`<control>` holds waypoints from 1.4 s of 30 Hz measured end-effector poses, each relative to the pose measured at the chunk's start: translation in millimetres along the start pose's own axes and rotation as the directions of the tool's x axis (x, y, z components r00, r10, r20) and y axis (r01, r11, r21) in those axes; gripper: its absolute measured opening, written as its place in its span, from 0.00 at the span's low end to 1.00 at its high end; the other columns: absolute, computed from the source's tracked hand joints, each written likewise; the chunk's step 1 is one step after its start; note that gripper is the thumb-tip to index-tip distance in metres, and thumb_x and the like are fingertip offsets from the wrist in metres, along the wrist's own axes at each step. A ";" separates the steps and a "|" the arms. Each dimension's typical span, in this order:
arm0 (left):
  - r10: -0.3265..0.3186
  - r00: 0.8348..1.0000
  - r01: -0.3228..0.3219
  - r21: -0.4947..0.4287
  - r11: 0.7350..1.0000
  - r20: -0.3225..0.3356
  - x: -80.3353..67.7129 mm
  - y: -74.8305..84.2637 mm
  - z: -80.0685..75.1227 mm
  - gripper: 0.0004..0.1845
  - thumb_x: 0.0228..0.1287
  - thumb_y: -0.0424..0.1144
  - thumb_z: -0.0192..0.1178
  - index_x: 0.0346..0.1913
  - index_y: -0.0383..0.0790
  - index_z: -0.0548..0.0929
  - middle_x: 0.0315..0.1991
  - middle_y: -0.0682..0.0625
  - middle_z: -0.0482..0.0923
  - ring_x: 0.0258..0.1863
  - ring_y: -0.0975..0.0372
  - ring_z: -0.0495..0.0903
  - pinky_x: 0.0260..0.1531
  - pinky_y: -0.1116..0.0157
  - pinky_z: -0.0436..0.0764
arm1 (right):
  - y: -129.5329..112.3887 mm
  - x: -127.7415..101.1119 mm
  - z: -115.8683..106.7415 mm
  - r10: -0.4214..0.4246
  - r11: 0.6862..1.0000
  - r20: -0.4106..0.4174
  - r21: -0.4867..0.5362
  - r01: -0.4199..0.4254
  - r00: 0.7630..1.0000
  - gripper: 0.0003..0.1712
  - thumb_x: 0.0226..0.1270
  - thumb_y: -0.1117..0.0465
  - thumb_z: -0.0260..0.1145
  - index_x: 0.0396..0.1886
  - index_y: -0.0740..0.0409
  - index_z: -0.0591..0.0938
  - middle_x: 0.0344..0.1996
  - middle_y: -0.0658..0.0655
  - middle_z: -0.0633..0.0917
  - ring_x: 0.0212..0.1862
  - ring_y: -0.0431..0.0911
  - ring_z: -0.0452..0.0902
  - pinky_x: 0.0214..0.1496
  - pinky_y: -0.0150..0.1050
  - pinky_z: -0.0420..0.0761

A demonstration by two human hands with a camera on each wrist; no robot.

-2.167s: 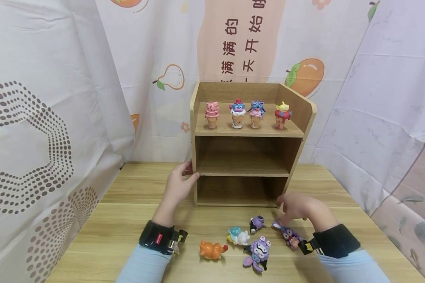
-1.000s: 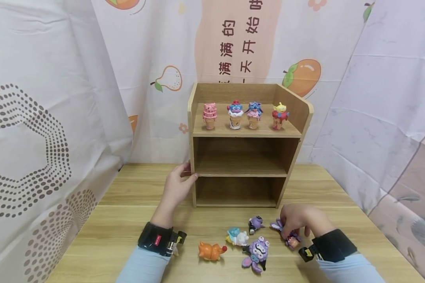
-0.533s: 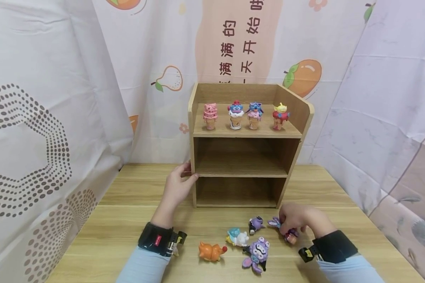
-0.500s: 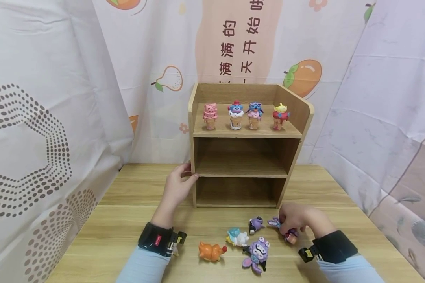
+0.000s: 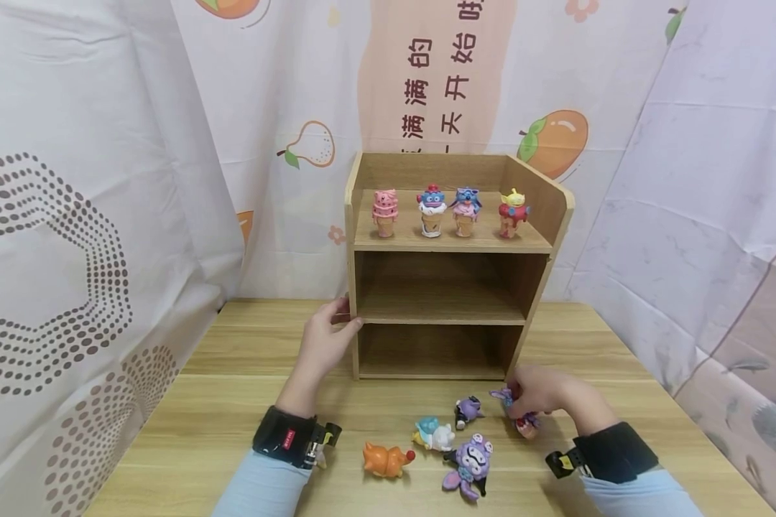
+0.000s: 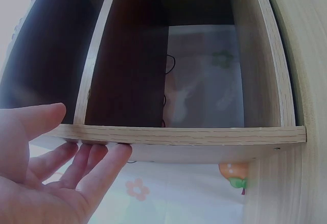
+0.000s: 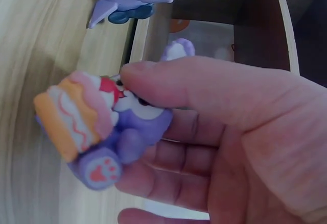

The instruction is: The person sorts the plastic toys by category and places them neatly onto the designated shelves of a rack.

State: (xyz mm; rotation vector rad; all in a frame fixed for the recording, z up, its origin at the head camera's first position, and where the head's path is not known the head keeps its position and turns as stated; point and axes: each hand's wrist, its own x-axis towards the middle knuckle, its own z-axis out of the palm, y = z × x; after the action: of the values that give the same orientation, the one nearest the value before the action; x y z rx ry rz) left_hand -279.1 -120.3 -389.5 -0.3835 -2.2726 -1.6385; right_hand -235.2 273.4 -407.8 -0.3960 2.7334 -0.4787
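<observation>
While your two hands work at the wooden table (image 5: 233, 402), the scene reads as follows.

Right hand: your right hand (image 5: 535, 391) has its fingers and thumb curled round the purple rabbit figure (image 5: 524, 422), which sits between thumb and fingers in the right wrist view (image 7: 117, 132).

Purple rabbit figure: it is held just above the table in front of the right foot of the wooden shelf (image 5: 449, 244), tilted, with its cake piece (image 7: 71, 119) pointing away from your palm.

Left hand: your left hand (image 5: 326, 341) rests against the shelf's left side panel, thumb on the front edge and straight fingers behind it (image 6: 56, 178); it pinches nothing else.

Top shelf: four ice-cream cone figures (image 5: 449, 212) stand upright in a row.

Middle and lower shelves: both compartments show bare wood.

On the table: an orange figure (image 5: 386, 459), a white and blue figure (image 5: 435, 434), a small dark purple figure (image 5: 468, 411) and a larger purple figure (image 5: 468, 463) lie near each other, left of your right hand.

Behind: printed curtains (image 5: 90, 179) hang round the table.
</observation>
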 end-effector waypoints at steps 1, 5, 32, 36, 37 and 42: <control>-0.002 1.000 0.002 0.000 1.000 0.000 -0.2 -0.1 0.1 0.25 0.67 0.34 0.67 0.65 0.31 0.78 0.58 0.38 0.78 0.56 0.46 0.80 0.57 0.48 0.81 | -0.1 -0.1 -0.4 -0.008 1.000 -0.007 0.003 0.008 1.000 0.11 0.53 0.60 0.79 0.29 0.54 0.82 0.22 0.50 0.78 0.23 0.45 0.74 0.22 0.40 0.76; -0.001 1.000 0.001 -0.002 1.000 -0.002 -0.5 0.0 0.4 0.25 0.67 0.34 0.67 0.65 0.30 0.78 0.58 0.38 0.78 0.56 0.47 0.80 0.57 0.48 0.81 | -1.3 -0.9 -2.8 -0.025 0.999 -0.036 0.031 0.026 0.999 0.12 0.53 0.63 0.79 0.34 0.58 0.84 0.23 0.51 0.78 0.23 0.45 0.74 0.22 0.40 0.77; 0.012 1.000 -0.012 0.005 1.000 0.003 0.3 -2.5 0.3 0.25 0.67 0.34 0.67 0.65 0.31 0.78 0.57 0.38 0.79 0.55 0.46 0.81 0.56 0.48 0.81 | -13.4 -14.1 -39.8 -0.255 0.967 -0.252 -0.095 0.238 0.934 0.12 0.57 0.59 0.77 0.38 0.56 0.85 0.30 0.46 0.82 0.30 0.39 0.75 0.32 0.36 0.79; 0.015 1.000 -0.015 0.012 1.000 0.004 0.3 -2.4 0.4 0.25 0.67 0.35 0.67 0.65 0.31 0.78 0.57 0.38 0.79 0.56 0.46 0.81 0.57 0.49 0.81 | -15.0 -15.9 -45.7 -0.274 0.961 -0.279 -0.097 0.257 0.920 0.11 0.58 0.60 0.76 0.39 0.56 0.85 0.29 0.45 0.82 0.30 0.39 0.75 0.30 0.35 0.78; 0.016 1.000 -0.016 0.013 1.000 0.005 0.3 -2.2 0.3 0.25 0.67 0.35 0.67 0.65 0.31 0.77 0.58 0.38 0.79 0.56 0.47 0.81 0.57 0.49 0.81 | -15.3 -16.5 -47.2 -0.275 0.961 -0.283 -0.094 0.259 0.919 0.11 0.58 0.61 0.76 0.39 0.56 0.85 0.29 0.45 0.82 0.30 0.39 0.75 0.30 0.35 0.78; 0.017 1.000 -0.017 0.003 1.000 0.004 0.6 -2.4 0.3 0.26 0.67 0.34 0.67 0.66 0.31 0.77 0.58 0.38 0.79 0.55 0.46 0.81 0.57 0.49 0.81 | -17.8 -20.6 -55.5 -0.282 0.959 -0.320 -0.078 0.271 0.905 0.13 0.58 0.62 0.75 0.42 0.59 0.85 0.30 0.46 0.83 0.32 0.40 0.77 0.30 0.35 0.80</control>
State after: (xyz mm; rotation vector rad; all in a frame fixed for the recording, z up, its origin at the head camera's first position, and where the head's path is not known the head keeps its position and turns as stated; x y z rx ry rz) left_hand -280.6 -120.7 -391.4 -0.4046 -2.2681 -1.6279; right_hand -233.4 279.3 -346.2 -0.7866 3.0221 -0.6239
